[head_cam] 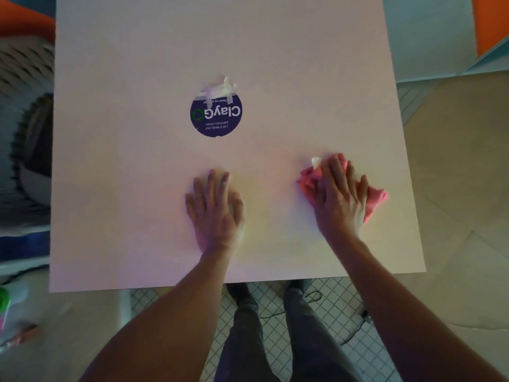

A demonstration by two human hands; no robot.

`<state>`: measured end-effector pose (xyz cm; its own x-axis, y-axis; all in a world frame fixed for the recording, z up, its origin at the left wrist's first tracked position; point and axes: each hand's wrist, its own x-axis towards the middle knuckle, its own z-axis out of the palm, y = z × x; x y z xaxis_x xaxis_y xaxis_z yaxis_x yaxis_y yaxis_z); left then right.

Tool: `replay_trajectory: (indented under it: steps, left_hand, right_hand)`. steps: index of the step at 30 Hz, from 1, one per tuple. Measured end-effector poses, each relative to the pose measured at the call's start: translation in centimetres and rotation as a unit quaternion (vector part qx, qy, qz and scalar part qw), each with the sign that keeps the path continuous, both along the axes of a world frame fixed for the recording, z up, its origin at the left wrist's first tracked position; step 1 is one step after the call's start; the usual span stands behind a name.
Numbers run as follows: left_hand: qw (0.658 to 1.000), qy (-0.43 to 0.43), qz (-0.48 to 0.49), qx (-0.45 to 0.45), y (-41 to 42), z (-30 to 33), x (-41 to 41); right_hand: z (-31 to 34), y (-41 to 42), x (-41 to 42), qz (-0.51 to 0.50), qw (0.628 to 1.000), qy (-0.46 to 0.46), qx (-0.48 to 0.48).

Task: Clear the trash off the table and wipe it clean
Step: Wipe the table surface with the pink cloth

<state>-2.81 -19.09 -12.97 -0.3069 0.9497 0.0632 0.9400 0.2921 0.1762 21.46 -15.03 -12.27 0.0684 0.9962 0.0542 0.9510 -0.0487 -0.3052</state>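
Observation:
A white square table (137,188) fills the head view. My right hand (340,194) lies flat on a crumpled pink cloth (376,198) and presses it onto the table's near right part. A small white label or scrap (316,161) sticks out at the cloth's far edge. My left hand (216,208) rests palm down on the bare tabletop, fingers straight, holding nothing. A round dark blue sticker (216,117) sits mid-table, its far edge torn with white paper shreds (221,86).
A grey and white slatted chair or bin (26,111) stands off the table's left edge. Green and pink items (4,304) lie on the floor at lower left. An orange and blue panel (490,26) is at upper right. My legs (275,340) stand on tiled floor.

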Motion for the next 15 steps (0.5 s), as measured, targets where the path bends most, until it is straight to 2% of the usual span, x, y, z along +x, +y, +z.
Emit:
replay_trajectory:
  steps: [4, 6, 15]
  left_hand:
    - [1.000, 0.002, 0.002, -0.004, 0.0, 0.2, 0.1]
    - [1.000, -0.002, 0.003, -0.006, -0.2, 0.2, 0.1]
    - [1.000, 0.000, 0.001, 0.011, 0.0, 0.3, 0.3]
  right_hand:
    - [0.9, -7.6, 0.0, 0.003, 0.999, 0.009, -0.035]
    - [0.8, -8.8, 0.1, 0.006, 0.999, -0.007, -0.042]
    - [0.2, 1.2, -0.2, 0.000, 1.000, -0.015, -0.018]
